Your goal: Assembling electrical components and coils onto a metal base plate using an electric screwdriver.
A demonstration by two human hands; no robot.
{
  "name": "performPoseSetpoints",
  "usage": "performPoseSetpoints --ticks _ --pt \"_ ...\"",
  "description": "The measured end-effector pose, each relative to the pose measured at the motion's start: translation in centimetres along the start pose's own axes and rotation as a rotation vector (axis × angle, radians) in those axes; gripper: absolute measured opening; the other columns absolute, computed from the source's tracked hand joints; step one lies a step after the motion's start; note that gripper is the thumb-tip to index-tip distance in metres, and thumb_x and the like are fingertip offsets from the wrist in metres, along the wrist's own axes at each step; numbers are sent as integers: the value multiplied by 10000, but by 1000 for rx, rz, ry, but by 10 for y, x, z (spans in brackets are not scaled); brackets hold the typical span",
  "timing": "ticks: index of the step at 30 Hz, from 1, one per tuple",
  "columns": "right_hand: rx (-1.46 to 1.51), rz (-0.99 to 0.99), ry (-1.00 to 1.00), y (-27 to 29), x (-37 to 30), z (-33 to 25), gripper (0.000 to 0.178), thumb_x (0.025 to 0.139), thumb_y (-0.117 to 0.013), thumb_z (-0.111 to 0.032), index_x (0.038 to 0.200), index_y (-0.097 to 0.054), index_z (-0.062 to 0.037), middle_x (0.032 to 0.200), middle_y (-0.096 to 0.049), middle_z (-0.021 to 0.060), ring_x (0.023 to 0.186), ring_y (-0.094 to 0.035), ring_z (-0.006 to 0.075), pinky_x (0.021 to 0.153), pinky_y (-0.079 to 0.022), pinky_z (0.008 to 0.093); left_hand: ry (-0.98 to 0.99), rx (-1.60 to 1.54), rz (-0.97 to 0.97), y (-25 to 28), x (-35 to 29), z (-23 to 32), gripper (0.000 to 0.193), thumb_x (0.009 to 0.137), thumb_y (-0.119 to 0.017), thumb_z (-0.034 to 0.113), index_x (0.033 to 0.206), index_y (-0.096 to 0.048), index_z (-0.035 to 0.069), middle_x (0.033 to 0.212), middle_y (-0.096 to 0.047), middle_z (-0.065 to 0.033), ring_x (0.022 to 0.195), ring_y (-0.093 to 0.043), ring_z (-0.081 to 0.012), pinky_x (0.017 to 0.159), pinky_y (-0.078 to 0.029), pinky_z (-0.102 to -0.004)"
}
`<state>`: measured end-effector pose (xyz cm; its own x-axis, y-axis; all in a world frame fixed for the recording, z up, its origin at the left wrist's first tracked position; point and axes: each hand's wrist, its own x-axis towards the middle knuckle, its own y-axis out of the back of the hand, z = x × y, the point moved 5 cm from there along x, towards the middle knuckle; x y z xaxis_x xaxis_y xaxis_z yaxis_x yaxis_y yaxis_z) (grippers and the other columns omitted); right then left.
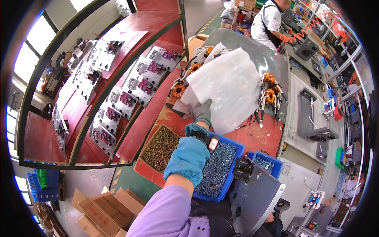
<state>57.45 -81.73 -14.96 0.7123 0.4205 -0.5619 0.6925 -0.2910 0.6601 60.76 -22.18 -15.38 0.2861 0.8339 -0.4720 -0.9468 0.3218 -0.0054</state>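
While a red rack point(148, 116) fills the upper left, my left hand point(202, 112), nearly closed at centre, grips the lower-left edge of the white sheet point(229, 87), upper centre; copper coils point(270, 94) lie rightward; my right hand is hidden.

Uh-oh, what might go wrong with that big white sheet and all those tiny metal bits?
The left hand is on the white sheet; if the sheet slides, it might nudge the orange coils beside it.

The blue sleeve reaches across one side of the blue bin, so a bump might spill its metal bits.

The grey panel stands tilted near that bin, so it might tip.
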Motion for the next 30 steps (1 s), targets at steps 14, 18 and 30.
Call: performPoseSetpoints --ticks 14,18,30 --pt "107 40 13 3 20 -52 665 776 -695 -446 1276 -509 -47 1013 -671 239 960 -640 425 810 -495 467 -918 254 -178 -49 -69 122 342 751 -766 308 903 -666 18 839 -678 -210 816 -654 -370 721 -514 -394" --pt "91 48 -15 22 5 -76 662 770 -714 -391 1295 -488 -55 1083 -650 220 1019 -620 396 843 -490 444 -1224 286 -86 -71 -142 275 409 715 -757 398 770 -625 14 658 -618 -186 652 -622 -384 608 -476 -451" --pt "-265 375 614 18 -41 -143 615 752 -720 -365 1246 -515 -64 1227 -525 182 1099 -525 372 915 -426 489 -1524 772 1016 219 -370 462 398 884 -616 74 1252 -639 224 1067 -670 -150 926 -692 -239 756 -577 -305"
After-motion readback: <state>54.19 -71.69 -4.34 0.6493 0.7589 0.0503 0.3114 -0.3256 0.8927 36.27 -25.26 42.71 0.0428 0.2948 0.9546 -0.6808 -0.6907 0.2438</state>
